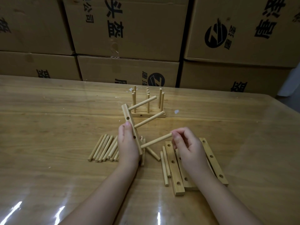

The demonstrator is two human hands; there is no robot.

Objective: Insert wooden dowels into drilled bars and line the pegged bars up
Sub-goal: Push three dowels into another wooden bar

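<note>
The left hand (127,143) clasps a pale drilled wooden bar (131,129) above the counter (65,114); the right hand (188,143) pinches the third round wooden dowel (156,140), whose other end meets the bar's lowest hole.

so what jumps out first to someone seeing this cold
At centre, the left hand holds a drilled bar tilted up with two dowels sticking out, while the right hand pushes a third dowel into its lower end. Behind it, finished pegged bars stand upright; loose dowels lie on the left and empty bars on the right.
</note>
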